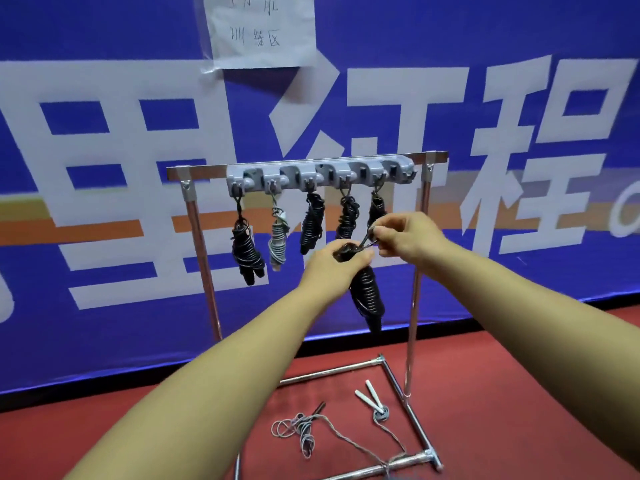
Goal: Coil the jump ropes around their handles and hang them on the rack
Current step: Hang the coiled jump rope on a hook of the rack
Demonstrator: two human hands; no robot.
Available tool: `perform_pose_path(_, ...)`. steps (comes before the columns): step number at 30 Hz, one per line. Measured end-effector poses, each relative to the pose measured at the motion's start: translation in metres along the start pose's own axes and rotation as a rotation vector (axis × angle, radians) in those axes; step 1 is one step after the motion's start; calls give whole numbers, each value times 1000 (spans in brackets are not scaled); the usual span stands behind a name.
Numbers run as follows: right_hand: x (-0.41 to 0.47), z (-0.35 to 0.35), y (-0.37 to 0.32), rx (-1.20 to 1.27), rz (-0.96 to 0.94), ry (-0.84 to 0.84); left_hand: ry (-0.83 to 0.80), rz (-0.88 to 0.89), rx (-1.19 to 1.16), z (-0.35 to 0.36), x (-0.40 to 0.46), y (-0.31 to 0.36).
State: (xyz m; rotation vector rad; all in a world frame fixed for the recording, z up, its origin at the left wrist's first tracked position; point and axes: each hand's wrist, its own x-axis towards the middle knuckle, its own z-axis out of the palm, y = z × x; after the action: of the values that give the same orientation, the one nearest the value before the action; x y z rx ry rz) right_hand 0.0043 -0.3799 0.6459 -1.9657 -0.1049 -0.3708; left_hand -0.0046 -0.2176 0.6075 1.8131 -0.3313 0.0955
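coiled black rope [367, 292] top hidden in left hand [329, 268]; right hand [405, 237] pinching its loop

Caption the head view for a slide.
Left hand holds a coiled black rope, right hand pinches its loop; five ropes hang on the rack.

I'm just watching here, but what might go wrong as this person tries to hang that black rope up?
The left hand grips only the top of the coiled black rope, so the coils below might slip loose. The loop that the right hand pinches looks small, so it may miss a hook on the grey hook rail. The hooks in plain view already carry bundles, so a free one may be hard to find. The loose grey rope on the floor crosses the rack's base bar, a possible trip hazard.
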Motion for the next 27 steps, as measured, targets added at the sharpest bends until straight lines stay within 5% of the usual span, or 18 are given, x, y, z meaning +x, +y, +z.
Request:
perform_pose_path(5, 77, -59, -13, -350, -62, 135, 51, -1, -46, 48, 78, 35)
perform_pose_path(12, 168, -102, 13, -460, -90, 327, 92, -9, 21, 108, 173, 53)
perform_pose_path(15, 189, -106, 30, -463, -117, 433, 152, -5, -2, 125, 199, 49)
perform_pose_path(18, 197, -102, 43, -423, -113, 365, 123, -21, -30, 131, 213, 33)
perform_pose_path(24, 191, -81, 72, 17, 62, 388, 131, -16, 97, 133, 208, 6)
perform_pose_path(27, 166, -71, 97, -221, 73, 455, 96, -62, 276, 128, 174, -24)
